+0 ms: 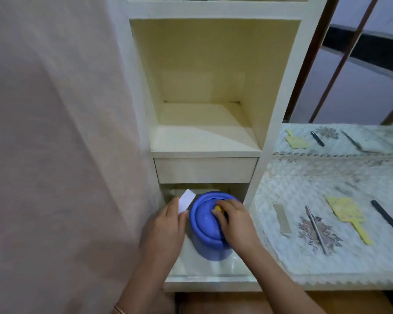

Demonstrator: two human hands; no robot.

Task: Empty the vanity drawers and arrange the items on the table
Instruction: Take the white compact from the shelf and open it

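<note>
Fingers (219,219) of the right hand (236,223) grip a yellow knob (218,208) on the blue jar (204,225); left hand (166,227) pinches a white card (186,200).

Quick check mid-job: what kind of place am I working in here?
Most likely a home dressing corner, probably in a bedroom: a cream vanity with open shelves and a pulled-out drawer, a mirror behind the table, and combs laid out on it.
</note>
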